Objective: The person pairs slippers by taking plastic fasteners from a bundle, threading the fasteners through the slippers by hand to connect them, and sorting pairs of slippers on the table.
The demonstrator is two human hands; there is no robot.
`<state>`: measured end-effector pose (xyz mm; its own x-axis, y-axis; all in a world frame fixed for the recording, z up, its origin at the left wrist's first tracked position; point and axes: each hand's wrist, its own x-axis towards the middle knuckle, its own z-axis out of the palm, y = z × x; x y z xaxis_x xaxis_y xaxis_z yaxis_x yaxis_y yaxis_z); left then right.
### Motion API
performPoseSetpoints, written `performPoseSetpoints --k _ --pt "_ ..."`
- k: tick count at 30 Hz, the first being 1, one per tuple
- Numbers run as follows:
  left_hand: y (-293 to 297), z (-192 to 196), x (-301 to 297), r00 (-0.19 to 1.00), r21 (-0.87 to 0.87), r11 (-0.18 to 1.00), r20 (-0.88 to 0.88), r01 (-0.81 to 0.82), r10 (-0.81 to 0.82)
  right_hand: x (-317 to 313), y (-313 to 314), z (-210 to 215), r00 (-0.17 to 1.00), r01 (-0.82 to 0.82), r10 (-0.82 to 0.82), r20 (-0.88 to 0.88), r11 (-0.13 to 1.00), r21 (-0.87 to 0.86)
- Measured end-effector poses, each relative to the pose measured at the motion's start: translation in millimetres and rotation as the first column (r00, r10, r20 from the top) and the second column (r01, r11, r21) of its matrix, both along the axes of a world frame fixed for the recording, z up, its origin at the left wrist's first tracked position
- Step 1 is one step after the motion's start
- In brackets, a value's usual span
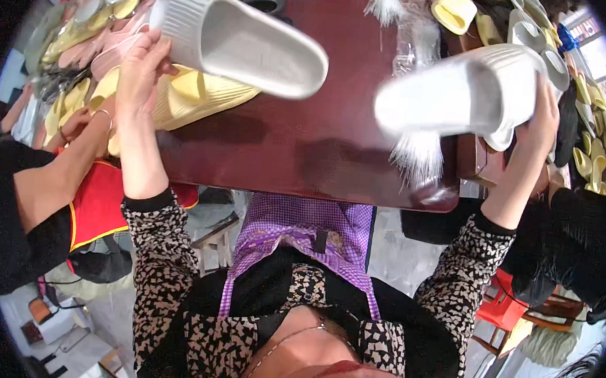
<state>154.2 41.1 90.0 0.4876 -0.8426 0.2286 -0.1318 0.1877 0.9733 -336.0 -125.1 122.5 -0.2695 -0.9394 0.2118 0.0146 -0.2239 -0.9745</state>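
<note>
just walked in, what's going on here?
A person holds up two pale slippers over a dark red table. The left hand grips the left slipper; the right hand has the right slipper, which is blurred. Yellow ribbed footwear shows below the left one, white strands below the right.

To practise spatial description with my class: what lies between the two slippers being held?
The head view shows only bare dark red tabletop between the pale slipper in the left hand and the other slipper in the right hand.
</note>
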Motion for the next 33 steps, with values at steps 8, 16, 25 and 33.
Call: performPoseSetpoints --k 8,16,25,33 --pt "-52 15 -62 0.821 0.468 0.831 0.317 0.299 -0.474 75 -28 -41 0.603 -0.638 0.570 -0.558 0.765 0.092" --pt "-59 -7 -99 0.604 0.136 0.963 0.756 0.232 -0.252 79 -50 -30 0.720 -0.475 0.201 -0.664 0.840 -0.261" --pt "-51 -21 -153 0.665 -0.067 0.951 0.730 0.303 -0.160 31 0 -67 0.416 -0.564 0.274 -0.867 0.826 -0.009" --pt "-67 -42 -189 0.566 -0.107 0.908 0.809 0.405 -0.157 27 21 -87 0.252 -0.540 0.034 -0.967 0.834 -0.112"
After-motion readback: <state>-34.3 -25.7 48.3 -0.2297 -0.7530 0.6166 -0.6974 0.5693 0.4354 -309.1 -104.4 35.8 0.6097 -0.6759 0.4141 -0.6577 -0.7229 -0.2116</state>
